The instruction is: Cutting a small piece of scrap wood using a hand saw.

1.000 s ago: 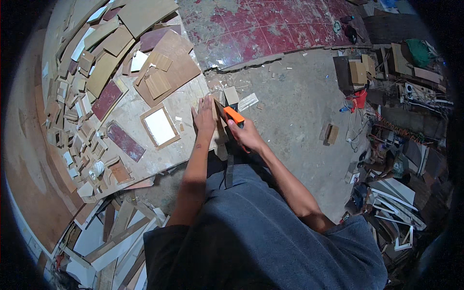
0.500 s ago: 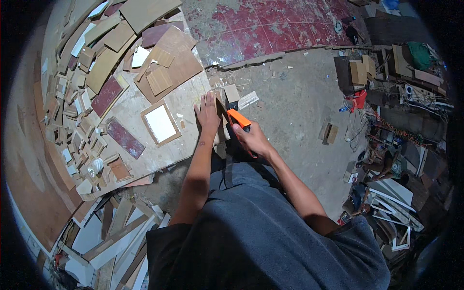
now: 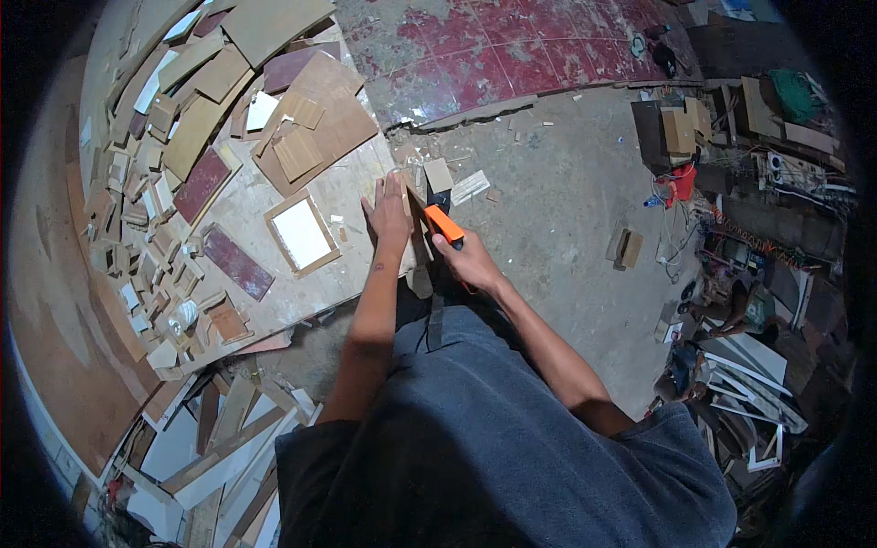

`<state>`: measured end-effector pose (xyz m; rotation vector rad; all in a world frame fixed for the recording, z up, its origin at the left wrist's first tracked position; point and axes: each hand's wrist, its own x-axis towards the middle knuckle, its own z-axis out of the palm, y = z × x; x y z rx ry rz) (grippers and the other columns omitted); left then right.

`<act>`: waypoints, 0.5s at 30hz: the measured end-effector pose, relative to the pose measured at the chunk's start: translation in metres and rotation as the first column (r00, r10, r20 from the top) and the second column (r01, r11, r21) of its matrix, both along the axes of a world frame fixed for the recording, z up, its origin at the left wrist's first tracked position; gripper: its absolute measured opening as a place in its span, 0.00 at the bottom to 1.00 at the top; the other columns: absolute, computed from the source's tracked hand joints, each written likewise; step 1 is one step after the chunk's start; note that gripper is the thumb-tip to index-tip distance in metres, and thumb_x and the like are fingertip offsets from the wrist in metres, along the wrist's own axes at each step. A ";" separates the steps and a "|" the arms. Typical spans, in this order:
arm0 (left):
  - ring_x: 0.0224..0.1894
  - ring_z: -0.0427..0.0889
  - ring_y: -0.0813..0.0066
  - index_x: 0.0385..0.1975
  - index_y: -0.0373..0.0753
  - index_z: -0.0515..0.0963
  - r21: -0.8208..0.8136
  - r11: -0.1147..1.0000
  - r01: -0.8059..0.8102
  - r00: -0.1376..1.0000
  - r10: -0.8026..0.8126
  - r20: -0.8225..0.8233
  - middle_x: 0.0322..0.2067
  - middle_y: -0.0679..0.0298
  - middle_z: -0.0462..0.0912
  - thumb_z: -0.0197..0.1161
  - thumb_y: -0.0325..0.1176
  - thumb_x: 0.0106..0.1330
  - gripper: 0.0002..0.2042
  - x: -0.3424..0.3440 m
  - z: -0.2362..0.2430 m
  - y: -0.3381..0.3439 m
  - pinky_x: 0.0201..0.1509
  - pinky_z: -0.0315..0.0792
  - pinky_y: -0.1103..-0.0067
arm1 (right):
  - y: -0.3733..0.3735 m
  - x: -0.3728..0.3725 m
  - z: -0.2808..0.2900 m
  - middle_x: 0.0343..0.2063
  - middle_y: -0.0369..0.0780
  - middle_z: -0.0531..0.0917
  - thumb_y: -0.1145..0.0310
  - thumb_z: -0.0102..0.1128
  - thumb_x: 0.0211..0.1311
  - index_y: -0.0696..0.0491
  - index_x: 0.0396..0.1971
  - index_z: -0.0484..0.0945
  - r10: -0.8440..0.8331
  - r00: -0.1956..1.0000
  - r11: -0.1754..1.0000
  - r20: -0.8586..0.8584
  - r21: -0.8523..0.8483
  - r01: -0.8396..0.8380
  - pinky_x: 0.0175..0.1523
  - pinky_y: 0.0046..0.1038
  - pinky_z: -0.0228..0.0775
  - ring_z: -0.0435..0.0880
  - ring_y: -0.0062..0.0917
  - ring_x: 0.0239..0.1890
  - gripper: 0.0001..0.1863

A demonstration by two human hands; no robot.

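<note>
My left hand (image 3: 390, 217) lies flat on a narrow wooden piece at the right edge of the wooden work table (image 3: 352, 265), fingers stretched out and pointing away from me. Just beyond that edge, my right hand (image 3: 472, 261) is wrapped round the orange handle of a handsaw (image 3: 444, 225). Its thin blade runs forward and left, close beside the left hand's fingers. How deep the blade sits in the wood cannot be made out. Left of my left hand lies a small wooden frame with a white panel (image 3: 301, 237).
Wood offcuts (image 3: 196, 128) crowd the table's left and far parts. Boards (image 3: 219, 457) lean in a pile at lower left. Worn red tiles (image 3: 512, 46) lie ahead. On the concrete floor (image 3: 548, 228) are scraps; at right, cables, clutter and a partly visible person (image 3: 735, 310).
My right hand and the saw have shifted slightly forward and left along the table edge. The left hand stays pressed on the wood. The whole view has moved a little.
</note>
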<state>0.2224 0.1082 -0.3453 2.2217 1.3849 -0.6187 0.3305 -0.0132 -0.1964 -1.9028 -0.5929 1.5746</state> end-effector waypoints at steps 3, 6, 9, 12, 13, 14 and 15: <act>0.78 0.45 0.73 0.74 0.50 0.52 -0.019 1.000 -0.008 1.000 0.008 0.013 0.76 0.78 0.44 0.75 0.38 0.52 0.49 0.000 0.001 0.002 0.76 0.46 0.50 | -0.003 0.001 0.002 0.29 0.37 0.81 0.58 0.58 0.71 0.59 0.47 0.78 -0.007 0.999 0.995 0.041 0.101 0.003 0.45 0.28 0.71 0.76 0.20 0.34 0.18; 0.77 0.46 0.73 0.74 0.50 0.53 -0.021 1.000 -0.023 0.999 0.024 0.040 0.76 0.78 0.45 0.75 0.36 0.51 0.49 -0.001 0.003 0.001 0.76 0.46 0.49 | -0.001 -0.001 0.005 0.31 0.38 0.83 0.58 0.58 0.71 0.60 0.47 0.77 0.006 0.999 0.997 0.043 0.078 -0.010 0.47 0.28 0.71 0.77 0.21 0.36 0.18; 0.77 0.46 0.73 0.74 0.50 0.53 -0.017 0.999 -0.027 0.998 0.028 0.059 0.76 0.78 0.45 0.75 0.36 0.51 0.49 -0.002 0.004 0.002 0.76 0.46 0.48 | 0.000 -0.001 0.003 0.30 0.37 0.82 0.59 0.57 0.71 0.61 0.45 0.77 0.020 0.997 0.993 0.080 0.118 -0.030 0.45 0.28 0.70 0.76 0.20 0.34 0.18; 0.78 0.45 0.72 0.74 0.50 0.53 -0.020 0.999 -0.045 0.997 0.046 0.069 0.76 0.77 0.44 0.75 0.35 0.50 0.49 -0.001 0.006 -0.002 0.76 0.46 0.48 | 0.004 -0.003 0.001 0.29 0.36 0.80 0.60 0.57 0.71 0.61 0.43 0.77 -0.012 1.000 0.998 0.023 0.067 0.011 0.44 0.27 0.70 0.75 0.20 0.33 0.17; 0.78 0.44 0.72 0.74 0.50 0.52 -0.017 0.998 -0.067 0.995 0.068 0.080 0.76 0.77 0.44 0.74 0.34 0.51 0.49 0.000 0.005 -0.004 0.76 0.46 0.47 | 0.006 -0.003 0.000 0.29 0.36 0.80 0.60 0.57 0.71 0.61 0.43 0.77 -0.011 1.000 0.998 0.023 0.064 0.010 0.44 0.27 0.70 0.75 0.20 0.33 0.17; 0.78 0.44 0.72 0.74 0.50 0.52 -0.020 0.998 -0.067 0.994 0.069 0.080 0.76 0.77 0.44 0.74 0.34 0.51 0.49 0.000 0.005 -0.003 0.76 0.46 0.47 | 0.008 -0.003 0.000 0.28 0.36 0.80 0.60 0.57 0.71 0.61 0.43 0.77 -0.022 0.999 0.998 0.025 0.060 0.020 0.44 0.27 0.70 0.74 0.20 0.33 0.17; 0.78 0.44 0.72 0.74 0.50 0.52 -0.010 0.999 -0.051 0.996 0.052 0.069 0.76 0.77 0.43 0.74 0.33 0.51 0.49 -0.002 0.003 -0.003 0.76 0.45 0.47 | 0.009 -0.003 0.000 0.28 0.36 0.79 0.60 0.57 0.71 0.61 0.42 0.77 -0.031 0.999 0.998 0.025 0.054 0.030 0.44 0.27 0.70 0.74 0.20 0.33 0.16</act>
